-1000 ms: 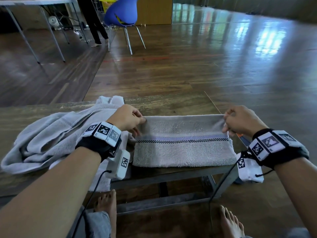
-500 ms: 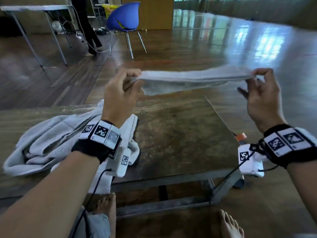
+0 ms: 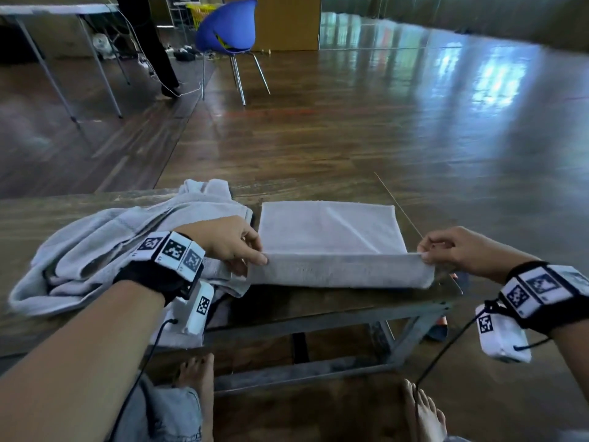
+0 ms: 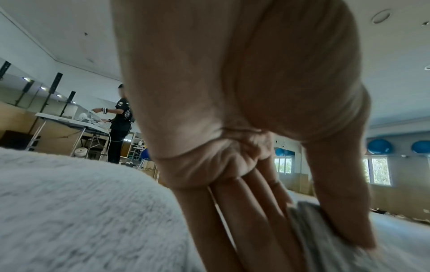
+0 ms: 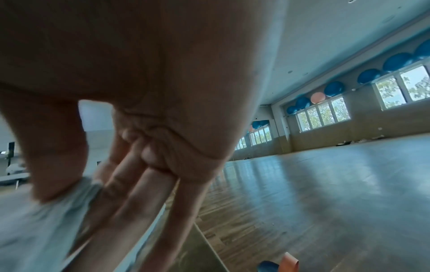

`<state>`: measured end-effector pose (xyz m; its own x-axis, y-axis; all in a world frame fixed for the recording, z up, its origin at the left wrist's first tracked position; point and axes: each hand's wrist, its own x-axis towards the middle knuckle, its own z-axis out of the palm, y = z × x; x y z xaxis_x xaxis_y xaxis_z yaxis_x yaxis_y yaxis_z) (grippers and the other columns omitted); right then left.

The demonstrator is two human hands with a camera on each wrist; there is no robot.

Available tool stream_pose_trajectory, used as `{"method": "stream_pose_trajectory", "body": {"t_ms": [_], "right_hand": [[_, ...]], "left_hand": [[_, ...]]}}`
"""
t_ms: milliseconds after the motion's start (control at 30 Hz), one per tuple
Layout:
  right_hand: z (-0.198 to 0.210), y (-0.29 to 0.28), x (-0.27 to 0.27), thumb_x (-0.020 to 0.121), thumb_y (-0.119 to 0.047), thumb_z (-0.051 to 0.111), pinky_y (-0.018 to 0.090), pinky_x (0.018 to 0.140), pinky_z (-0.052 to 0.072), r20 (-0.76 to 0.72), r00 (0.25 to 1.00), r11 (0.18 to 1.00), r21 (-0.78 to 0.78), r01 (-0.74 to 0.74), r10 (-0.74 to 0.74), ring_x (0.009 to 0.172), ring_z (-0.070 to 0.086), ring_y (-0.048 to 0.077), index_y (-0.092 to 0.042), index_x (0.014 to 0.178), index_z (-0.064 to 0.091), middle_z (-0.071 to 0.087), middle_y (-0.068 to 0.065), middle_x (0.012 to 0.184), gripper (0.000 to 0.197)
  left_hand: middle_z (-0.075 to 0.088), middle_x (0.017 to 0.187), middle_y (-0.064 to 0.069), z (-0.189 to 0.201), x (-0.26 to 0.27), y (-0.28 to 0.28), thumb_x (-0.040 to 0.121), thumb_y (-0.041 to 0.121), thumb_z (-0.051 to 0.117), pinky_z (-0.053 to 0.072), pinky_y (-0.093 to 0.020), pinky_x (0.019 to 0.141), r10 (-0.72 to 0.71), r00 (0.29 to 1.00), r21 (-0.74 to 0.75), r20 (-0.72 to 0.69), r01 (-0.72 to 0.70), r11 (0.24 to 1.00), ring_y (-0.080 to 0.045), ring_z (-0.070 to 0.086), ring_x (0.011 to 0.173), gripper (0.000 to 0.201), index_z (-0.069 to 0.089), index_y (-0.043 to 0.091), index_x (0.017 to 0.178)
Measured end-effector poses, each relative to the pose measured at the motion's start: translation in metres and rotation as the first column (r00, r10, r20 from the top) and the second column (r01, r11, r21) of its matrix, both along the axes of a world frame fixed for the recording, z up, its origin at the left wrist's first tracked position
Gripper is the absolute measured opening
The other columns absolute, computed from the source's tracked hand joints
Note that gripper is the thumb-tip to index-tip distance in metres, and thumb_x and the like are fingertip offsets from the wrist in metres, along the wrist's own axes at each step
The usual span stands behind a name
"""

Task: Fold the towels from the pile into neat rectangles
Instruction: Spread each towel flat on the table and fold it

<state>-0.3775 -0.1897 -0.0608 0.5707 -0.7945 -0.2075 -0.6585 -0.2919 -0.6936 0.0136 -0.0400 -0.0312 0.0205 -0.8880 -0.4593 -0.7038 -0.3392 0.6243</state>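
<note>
A pale grey towel (image 3: 328, 232) lies flat on the right part of the wooden bench (image 3: 334, 298), its near part raised into a fold. My left hand (image 3: 255, 258) pinches the fold's left corner, thumb over fingers, as the left wrist view shows with the towel (image 4: 325, 230) between them. My right hand (image 3: 422, 252) pinches the right corner of the towel (image 5: 69, 198) between thumb and fingers. The pile of grey towels (image 3: 105, 250) lies crumpled to the left, under my left wrist.
The bench's right end (image 3: 446, 282) is just beyond my right hand. A blue chair (image 3: 228, 27) stands on the wooden floor far ahead. A person stands at a white table (image 3: 54, 9) at the back left. My bare feet (image 3: 197, 378) are under the bench.
Half a second ago both hands held the towel stretched in the air above the bench. Now it lies on the bench, with both hands low and holding its raised near fold.
</note>
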Motion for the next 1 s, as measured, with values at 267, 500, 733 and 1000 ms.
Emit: {"method": "stream_pose_trajectory", "body": {"t_ms": [267,500,733,1000], "right_hand": [[-0.008,-0.015,0.005,0.094,-0.013,0.068,0.027,0.059,0.058,-0.035,0.998,0.998,-0.020,0.058,-0.058,0.064,0.073,0.018,-0.010,0.088,0.074,0.078,0.006,0.080,0.009],[-0.025,-0.042,0.030,0.090,-0.028,0.070,0.035,0.087,0.051,-0.015,0.954,0.871,-0.413,0.267,-0.300,0.089,0.064,0.021,-0.029,0.078,0.069,0.071,-0.006,0.082,0.012],[-0.049,-0.054,0.040,0.091,-0.030,0.068,0.041,0.088,0.050,-0.102,0.930,0.873,-0.394,0.287,-0.352,0.092,0.058,0.023,-0.035,0.079,0.065,0.067,0.000,0.097,0.013],[-0.041,-0.052,0.041,0.088,-0.028,0.073,0.041,0.090,0.050,-0.153,0.939,0.909,-0.341,0.241,-0.307,0.097,0.060,0.019,-0.035,0.075,0.066,0.068,-0.006,0.094,0.016]], "left_hand": [[0.074,0.077,-0.018,-0.010,-0.002,-0.021,0.086,0.018,0.076,0.058,-0.028,0.050,0.109,0.994,-0.089,0.009,-0.107,0.990,-0.022,0.072,0.055,0.021,0.069,0.000,0.095],[0.073,0.085,-0.003,-0.039,-0.008,-0.069,0.087,0.021,0.074,0.050,-0.026,0.071,0.296,0.927,-0.511,0.232,-0.143,0.848,-0.010,0.063,0.069,0.011,0.074,0.011,0.083],[0.073,0.084,-0.006,-0.061,-0.010,-0.096,0.092,0.019,0.069,0.048,-0.030,0.068,0.300,0.912,-0.432,0.280,-0.160,0.888,-0.019,0.066,0.077,0.018,0.077,0.008,0.080],[0.074,0.074,-0.001,-0.044,-0.002,-0.089,0.084,0.021,0.078,0.048,-0.026,0.066,0.194,0.922,-0.325,0.335,-0.079,0.942,-0.011,0.065,0.068,0.011,0.081,0.011,0.082]]}}
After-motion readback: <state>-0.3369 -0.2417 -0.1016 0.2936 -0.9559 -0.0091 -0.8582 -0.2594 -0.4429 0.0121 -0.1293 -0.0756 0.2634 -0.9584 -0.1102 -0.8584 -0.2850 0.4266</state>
